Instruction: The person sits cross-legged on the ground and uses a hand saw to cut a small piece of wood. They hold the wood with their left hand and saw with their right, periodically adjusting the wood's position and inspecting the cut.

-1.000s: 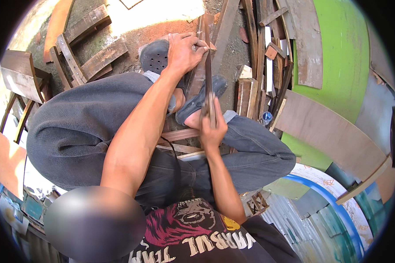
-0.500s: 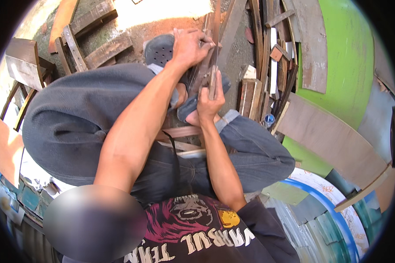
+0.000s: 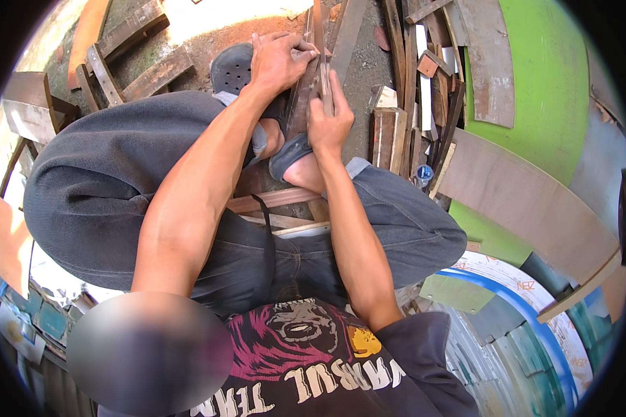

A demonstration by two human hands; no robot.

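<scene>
Over the ground between my feet, my left hand (image 3: 279, 62) is closed, its thumb and fingertips pinching the side of a long thin brown strip (image 3: 318, 28). The strip runs away from me above a dark wooden plank (image 3: 300, 97). Nearer to me, my right hand (image 3: 329, 125) grips a narrow wood-coloured piece (image 3: 326, 87) in line with the strip, the index finger stretched along it. Whether the piece and strip are joined as one tool, I cannot tell. My dark clogs, the left (image 3: 231, 68) and the right (image 3: 291, 156), stand on either side of the plank.
Wooden offcuts (image 3: 158, 75) lie at the far left. Stacked wood strips (image 3: 396, 135) stand right of my hands, beside a green panel (image 3: 535, 83) and a curved brown board (image 3: 528, 187). Wooden slats (image 3: 275, 200) lie beneath my legs.
My right hand has slid forward, closer to my left hand, which keeps its pinch. The whole view has shifted slightly, so things sit a little further left and higher.
</scene>
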